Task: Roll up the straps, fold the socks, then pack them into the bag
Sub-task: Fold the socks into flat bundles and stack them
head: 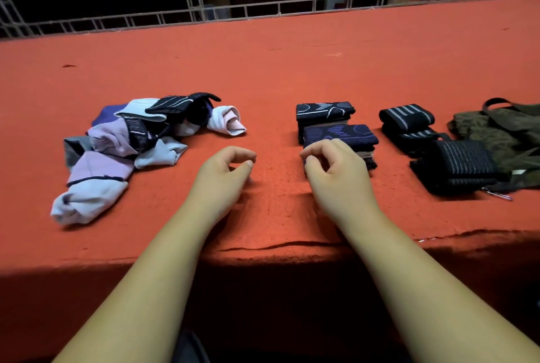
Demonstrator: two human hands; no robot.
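Mid-surface [263,70]: left hand [225,169] loose, empty; right hand [336,166] curled against folded socks [324,109], can't tell if gripping. Unfolded sock pile [122,143] left; straps [406,117], bag [502,134] right. Risk imo: a nudge topples stack, straps unroll.

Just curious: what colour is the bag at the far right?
The bag is dark olive green, faintly mottled; the head view shows it best.

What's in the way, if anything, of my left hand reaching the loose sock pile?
Probably nothing, so yes. The left hand holds nothing and lies just right of the loose sock pile, with only bare red cloth between them.
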